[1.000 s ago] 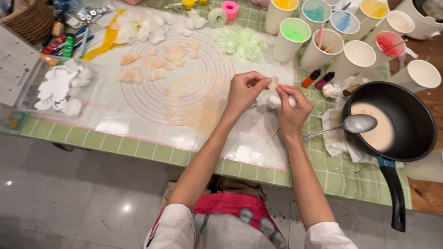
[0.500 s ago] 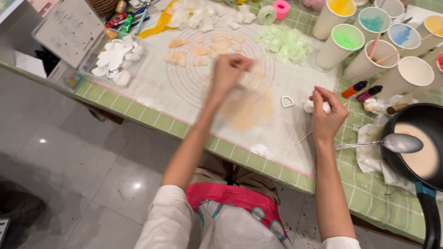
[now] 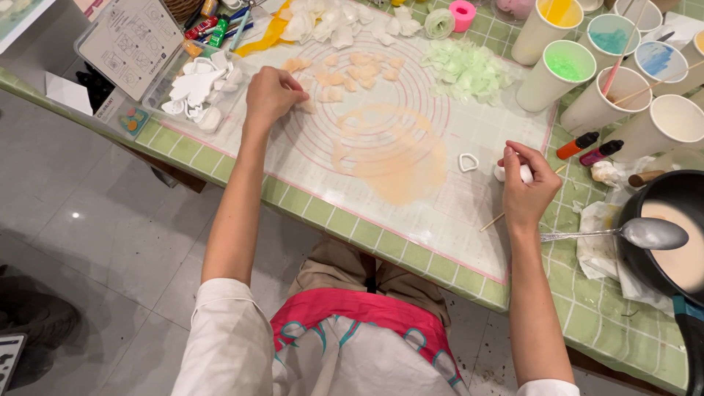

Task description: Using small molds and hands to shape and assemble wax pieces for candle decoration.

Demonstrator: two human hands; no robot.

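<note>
Green tiled table [image 3: 411, 257], open near edge

My left hand [image 3: 273, 94] left the right one and reached out to the peach petal pieces [image 3: 345, 73]; my right hand [image 3: 529, 187] drew back beside the small white cutter [image 3: 468, 162].

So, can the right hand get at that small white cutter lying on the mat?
Probably yes. The white cutter lies alone on bare mat just beside the right hand, nothing between them. But that hand already holds a small white piece and a thin stick, so its fingers are busy.
</note>
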